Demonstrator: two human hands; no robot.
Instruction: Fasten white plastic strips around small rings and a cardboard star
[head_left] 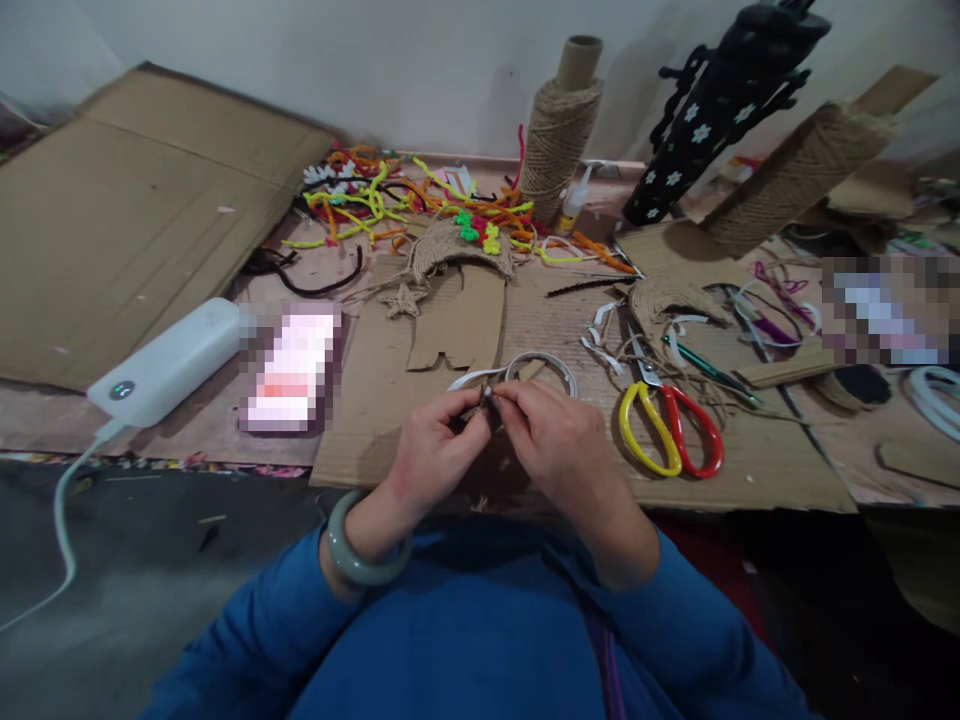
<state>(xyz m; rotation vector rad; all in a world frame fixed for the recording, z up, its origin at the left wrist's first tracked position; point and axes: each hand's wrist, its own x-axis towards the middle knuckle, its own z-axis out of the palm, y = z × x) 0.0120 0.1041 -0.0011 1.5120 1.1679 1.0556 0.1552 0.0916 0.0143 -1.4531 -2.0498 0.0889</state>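
Observation:
My left hand [442, 440] and my right hand [559, 435] meet above the cardboard mat, fingertips pinched together. Between them is a tiny dark and whitish piece [487, 393], too small and too covered by the fingers to name. Just behind the fingertips curls a narrow white strip [559, 362] in a loop; whether the fingers grip it I cannot tell. Farther back lies a cut cardboard piece [457, 320], notched at its near edge. Beside it are a twine-wrapped star [403, 301] and a twine-wrapped crescent [435, 250] carrying green, red and yellow fuzzy shapes.
Scissors [651, 385] with yellow and red handles lie right of my hands, near another twine-wrapped crescent [667, 298]. A phone [292, 365] and white power bank [176, 360] sit left. Pipe cleaners [382, 205], a twine roll [559, 140] and a glue bottle [575, 203] stand behind.

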